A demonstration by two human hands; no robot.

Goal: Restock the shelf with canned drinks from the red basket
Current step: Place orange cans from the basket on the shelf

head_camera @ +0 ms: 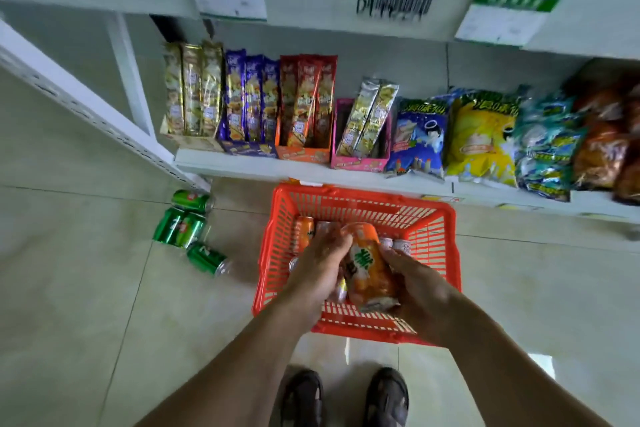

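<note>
The red basket (440, 246) stands on the floor in front of the low shelf (263, 168). An orange can (369, 267) is held over the basket, lying slanted, with my right hand (419, 288) wrapped under its right side. My left hand (320, 270) reaches into the basket beside it, fingers touching the can's upper end and curled over a pale can below. Another orange can (304, 232) and several pale cans (401, 245) lie at the basket's bottom, partly hidden by my hands.
Several green cans (183, 225) lie on the tile floor left of the basket, near the white shelf upright (86, 104). The shelf holds boxed snack sticks (249, 104) and chip bags (485, 139). My feet (343, 399) are just behind the basket.
</note>
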